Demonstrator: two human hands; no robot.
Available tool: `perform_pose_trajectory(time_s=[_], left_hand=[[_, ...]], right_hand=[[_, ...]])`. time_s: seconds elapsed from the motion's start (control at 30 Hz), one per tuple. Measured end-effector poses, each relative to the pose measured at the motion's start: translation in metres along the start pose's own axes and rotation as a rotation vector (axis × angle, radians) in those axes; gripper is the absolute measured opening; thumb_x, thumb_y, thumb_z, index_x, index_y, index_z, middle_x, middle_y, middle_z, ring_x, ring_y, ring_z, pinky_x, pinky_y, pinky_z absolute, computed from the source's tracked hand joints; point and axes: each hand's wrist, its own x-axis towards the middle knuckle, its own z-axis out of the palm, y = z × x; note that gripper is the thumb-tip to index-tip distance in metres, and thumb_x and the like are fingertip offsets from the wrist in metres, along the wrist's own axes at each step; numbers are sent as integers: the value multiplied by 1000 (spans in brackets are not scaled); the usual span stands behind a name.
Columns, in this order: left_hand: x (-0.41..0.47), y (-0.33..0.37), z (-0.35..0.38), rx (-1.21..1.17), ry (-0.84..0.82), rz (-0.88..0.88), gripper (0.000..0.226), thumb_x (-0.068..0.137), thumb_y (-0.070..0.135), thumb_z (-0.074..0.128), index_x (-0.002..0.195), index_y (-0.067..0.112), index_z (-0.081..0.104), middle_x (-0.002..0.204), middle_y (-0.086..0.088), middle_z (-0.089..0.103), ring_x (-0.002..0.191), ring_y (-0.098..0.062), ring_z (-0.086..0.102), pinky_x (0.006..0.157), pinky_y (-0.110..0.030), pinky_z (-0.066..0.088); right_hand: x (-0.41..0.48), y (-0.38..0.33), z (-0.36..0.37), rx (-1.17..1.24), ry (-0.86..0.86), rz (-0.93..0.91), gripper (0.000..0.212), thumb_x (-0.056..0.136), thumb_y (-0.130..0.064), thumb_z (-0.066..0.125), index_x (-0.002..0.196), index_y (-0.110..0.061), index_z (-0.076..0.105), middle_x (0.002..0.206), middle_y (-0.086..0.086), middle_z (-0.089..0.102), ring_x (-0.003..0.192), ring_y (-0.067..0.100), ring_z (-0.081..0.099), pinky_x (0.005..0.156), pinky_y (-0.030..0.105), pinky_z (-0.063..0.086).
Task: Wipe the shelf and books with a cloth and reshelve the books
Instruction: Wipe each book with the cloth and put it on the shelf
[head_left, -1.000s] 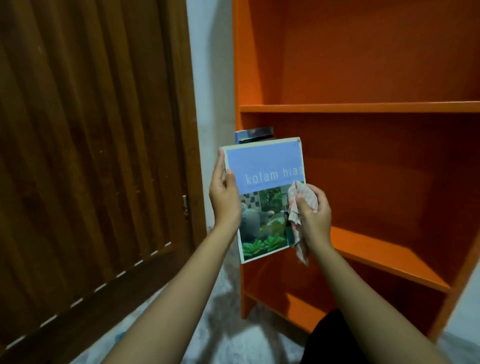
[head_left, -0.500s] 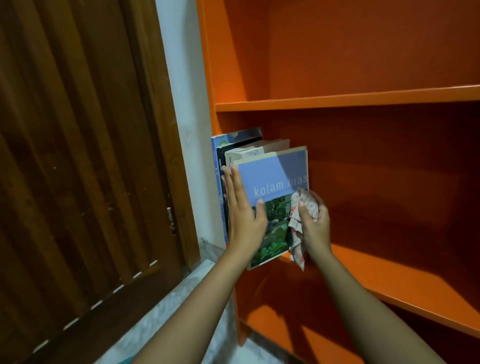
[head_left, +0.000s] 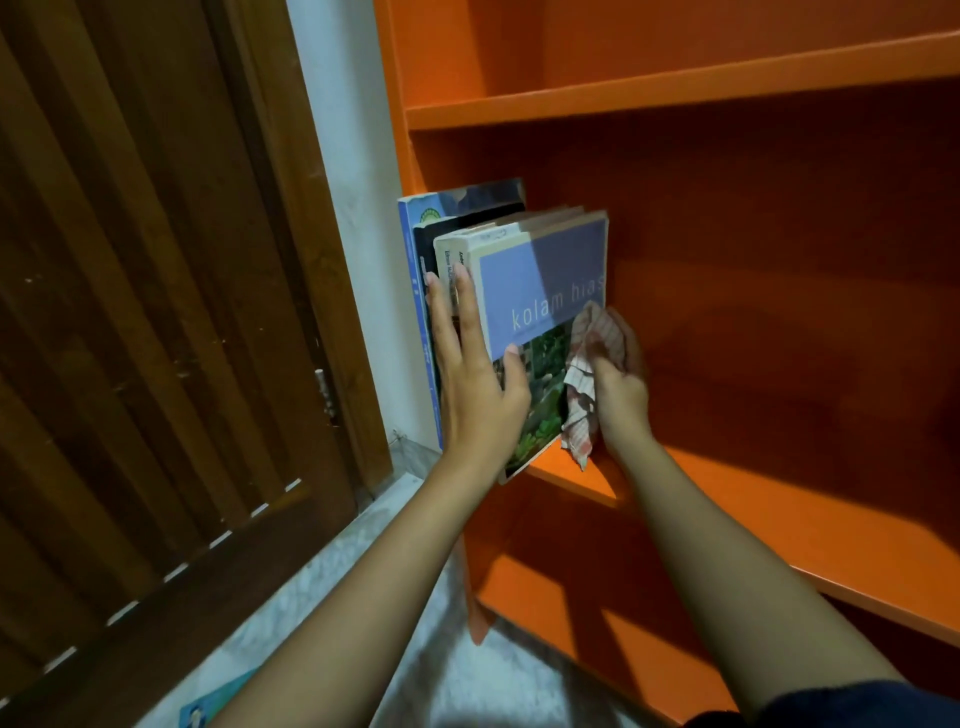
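Note:
A blue-covered book (head_left: 545, 275) titled "kolam hias" stands upright on the orange shelf board (head_left: 753, 514), against a few other upright books (head_left: 457, 223) at the shelf's left end. My left hand (head_left: 475, 374) lies flat on its spine side, fingers spread over the spines, thumb on the cover. My right hand (head_left: 621, 379) presses against the cover's right edge and clutches a bunched red-and-white checked cloth (head_left: 587, 374) that hangs down to the shelf board.
The orange bookcase has an upper shelf (head_left: 675, 88) and a lower shelf (head_left: 597, 634), both bare where visible. A dark wooden door (head_left: 145, 312) stands to the left, with a strip of white wall between. A blue item (head_left: 213, 701) lies on the pale floor.
The book went from being held in front of the bookcase onto the shelf beside the other books. My left hand shifted from gripping its edge to lying flat along the spines.

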Motion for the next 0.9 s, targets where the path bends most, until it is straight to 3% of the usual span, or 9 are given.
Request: perform_pose_trajectory(time_s=[0.07, 0.13, 0.2, 0.3, 0.43, 0.53, 0.63, 0.73, 0.9], left_hand=[[1, -4, 0, 5, 0, 20, 78, 91, 0, 52, 149, 16, 3, 158, -12, -6, 147, -25, -1, 100, 4, 14], [0, -9, 0, 22, -9, 34, 77, 92, 4, 51, 149, 20, 3, 159, -10, -5, 147, -22, -2, 115, -17, 14], [-1, -12, 1, 22, -15, 33, 76, 92, 6, 50, 150, 21, 3, 159, -8, -4, 147, -20, -2, 118, -34, 16], [-2, -12, 1, 9, -14, 44, 73, 93, 6, 49, 150, 20, 5, 159, -9, -2, 147, -19, 0, 117, -20, 11], [-3, -8, 0, -19, -23, 46, 69, 94, 5, 47, 148, 20, 6, 158, -11, 2, 147, -21, 4, 106, -1, 5], [-3, -7, -1, -26, -37, 40, 67, 96, 7, 44, 148, 23, 4, 159, -7, 2, 147, -16, 3, 114, -11, 6], [-3, -5, -2, -32, -49, 31, 65, 97, 9, 42, 149, 22, 5, 159, -6, 3, 146, -15, 2, 118, -32, 16], [-3, -2, -4, -44, -59, 17, 64, 98, 10, 42, 148, 23, 5, 159, -6, 5, 146, -13, 2, 117, -30, 12], [-3, 0, -8, -46, -67, 13, 63, 98, 11, 42, 148, 24, 5, 158, -4, 8, 146, -13, 3, 117, -29, 9]], right_hand=[[-4, 5, 3, 15, -3, 10, 33, 93, -18, 58, 125, -26, 54, 128, -2, 56, 113, 14, 56, 81, 23, 55], [-6, 10, 3, 16, -8, 18, 33, 89, -22, 61, 119, -36, 55, 130, 0, 57, 116, 16, 56, 94, 42, 52], [-7, 12, 2, 13, -11, 32, 35, 86, -24, 62, 117, -38, 55, 129, 2, 59, 117, 16, 56, 97, 44, 49], [-8, 14, 0, 3, 3, 16, 38, 89, -13, 60, 123, -28, 54, 131, 5, 57, 118, 15, 55, 96, 27, 49], [-8, 13, -4, -5, -1, 9, 37, 87, -18, 62, 116, -40, 56, 130, 1, 57, 119, 16, 54, 101, 44, 46], [-9, 10, -8, 1, 11, 1, 41, 90, -11, 59, 129, -21, 52, 132, 5, 56, 121, 18, 54, 99, 37, 47], [-11, 8, -10, 7, -2, 21, 41, 91, -13, 58, 129, -27, 51, 132, 2, 55, 118, 18, 55, 86, 35, 54], [-13, 5, -11, -4, -6, 17, 40, 91, -15, 58, 127, -31, 52, 133, 3, 54, 117, 20, 54, 72, 28, 57], [-17, -1, -11, -57, -9, 31, 40, 80, -28, 60, 109, -54, 55, 129, -4, 57, 117, 18, 56, 93, 55, 49]])
